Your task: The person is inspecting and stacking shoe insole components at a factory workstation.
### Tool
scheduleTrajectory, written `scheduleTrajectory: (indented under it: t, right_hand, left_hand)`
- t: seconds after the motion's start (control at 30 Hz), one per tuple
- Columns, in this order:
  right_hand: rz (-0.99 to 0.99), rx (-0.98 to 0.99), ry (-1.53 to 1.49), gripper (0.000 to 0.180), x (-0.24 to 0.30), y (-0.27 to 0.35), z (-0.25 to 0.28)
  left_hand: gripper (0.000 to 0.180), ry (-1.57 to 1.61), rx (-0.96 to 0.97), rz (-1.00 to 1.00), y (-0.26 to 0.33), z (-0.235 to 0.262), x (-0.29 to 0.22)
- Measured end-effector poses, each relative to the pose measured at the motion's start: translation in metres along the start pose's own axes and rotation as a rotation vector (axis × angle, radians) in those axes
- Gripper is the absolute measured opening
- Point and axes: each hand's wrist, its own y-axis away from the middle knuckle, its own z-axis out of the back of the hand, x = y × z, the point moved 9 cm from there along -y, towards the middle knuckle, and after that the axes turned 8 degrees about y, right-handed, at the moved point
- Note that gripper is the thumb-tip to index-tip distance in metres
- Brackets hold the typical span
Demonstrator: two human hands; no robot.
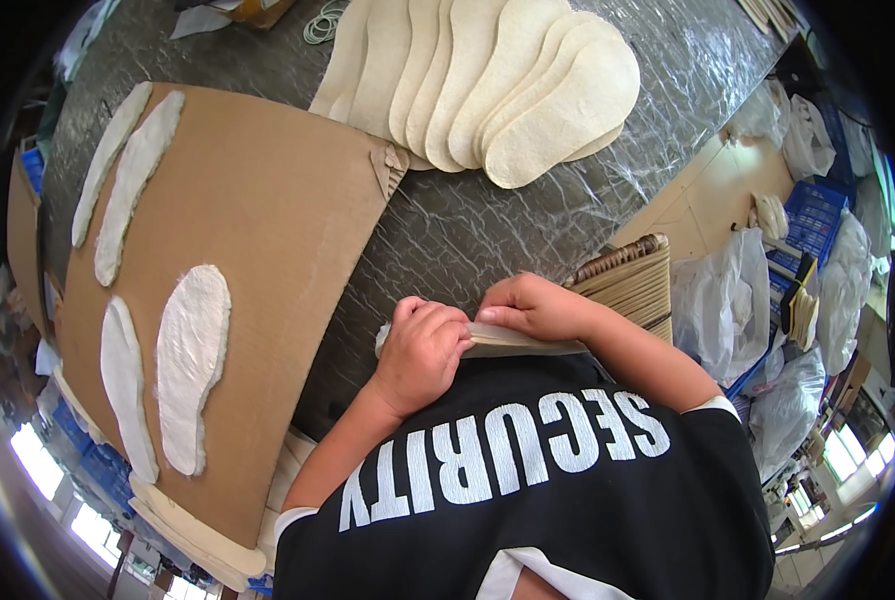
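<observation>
Close against my shirt, both hands grip a pale insole, seen nearly edge-on. My left hand is closed round its left part, with the fingers curled over it. My right hand pinches the upper edge near the middle, thumb pressed down. The fingers partly hide the insole, and its lower side is out of sight. Left of my hands lies a brown cardboard sheet carrying several white fleecy insoles. Beyond my hands, a fanned-out row of cream felt insoles rests on the table.
A dark marbled cover under clear plastic spreads over the table. At my right stands a woven wicker piece. Plastic bags and a blue crate are farther right. A pale green cord coil lies at the back.
</observation>
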Motion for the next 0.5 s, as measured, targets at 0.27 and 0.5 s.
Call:
scheduleTrajectory:
  t: [0.27,0.5]
  right_hand:
    - [0.251,-0.035,0.319,0.043,0.016,0.014,0.003]
    - [0.332,-0.152,0.409,0.035,0.021,0.017,0.008]
  left_hand:
    - [0.012,0.000,0.036,0.062,-0.003,-0.003,0.008]
    - [0.013,0.015,-0.002,-0.036,-0.003,-0.004,0.003]
